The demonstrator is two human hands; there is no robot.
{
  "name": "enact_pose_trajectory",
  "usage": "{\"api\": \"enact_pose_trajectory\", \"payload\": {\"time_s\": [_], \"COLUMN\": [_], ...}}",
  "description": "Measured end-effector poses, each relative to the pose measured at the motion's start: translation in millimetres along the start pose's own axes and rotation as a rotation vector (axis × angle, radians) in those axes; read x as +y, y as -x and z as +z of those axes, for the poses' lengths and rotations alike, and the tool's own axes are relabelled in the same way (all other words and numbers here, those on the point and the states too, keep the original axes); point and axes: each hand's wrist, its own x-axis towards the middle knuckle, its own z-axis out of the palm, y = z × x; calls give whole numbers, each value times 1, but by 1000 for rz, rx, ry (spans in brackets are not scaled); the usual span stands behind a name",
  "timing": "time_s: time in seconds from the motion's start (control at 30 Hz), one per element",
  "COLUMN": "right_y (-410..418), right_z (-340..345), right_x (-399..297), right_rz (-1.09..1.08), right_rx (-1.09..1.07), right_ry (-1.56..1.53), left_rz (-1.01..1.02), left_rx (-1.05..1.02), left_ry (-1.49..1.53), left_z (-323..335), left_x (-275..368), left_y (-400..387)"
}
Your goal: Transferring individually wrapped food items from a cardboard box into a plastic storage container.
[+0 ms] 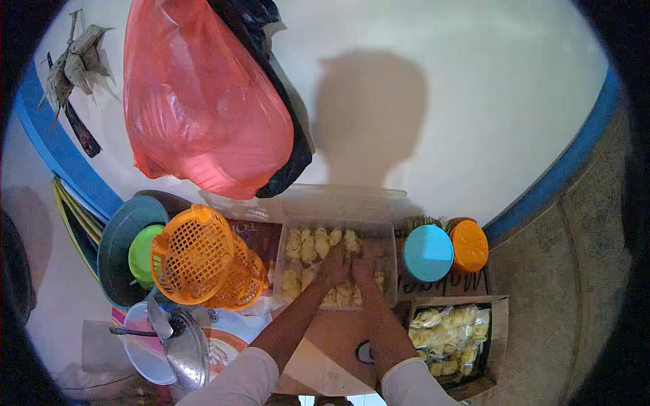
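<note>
Both of my hands reach into a clear plastic box [394,274] that stands before me. Pale yellow lumps of food [321,243], perhaps dough, lie inside it in rough rows. My left hand [335,266] is over the middle of the box, with its fingertips near the far row. Close beside it, my right hand [364,260] has its fingers bent inward by another lump [351,240]. The fingers are blurred and partly hidden, so I cannot tell whether either hand grips a piece. A pale see-through lid or panel [350,200] rises behind the box.
An orange plastic basket [195,254] and a grey basin [114,259] stand left. Nearer are a metal lid [188,350] and a white tub [144,363]. At right are a blue-lidded jar [429,252], an orange-lidded jar [469,246] and a carton [500,319] of wrapped yellow pieces. A red plastic bag [208,111] hangs on the wall.
</note>
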Motion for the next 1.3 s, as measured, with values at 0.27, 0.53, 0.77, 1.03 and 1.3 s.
{"api": "enact_pose_trajectory", "payload": {"time_s": [0.27, 0.53, 0.77, 1.03, 1.3], "right_y": [6, -27, 45, 205, 337], "right_z": [12, -31, -50, -26, -72], "right_x": [-10, 63, -31, -140, -65], "right_rz": [38, -43, -85, 58, 428], "right_rx": [-54, -22, 11, -87, -179], "right_ry": [475, 343, 404, 335, -40], "left_rz": [-187, -45, -12, -218, -131], "left_rx": [-423, -312, -116, 0, -298], "left_ry": [60, -116, 69, 751, 357], "left_z": [-44, -41, -75, -70, -169], "left_x": [14, 37, 63, 19, 48], "left_y": [-3, -2, 46, 206, 322]}}
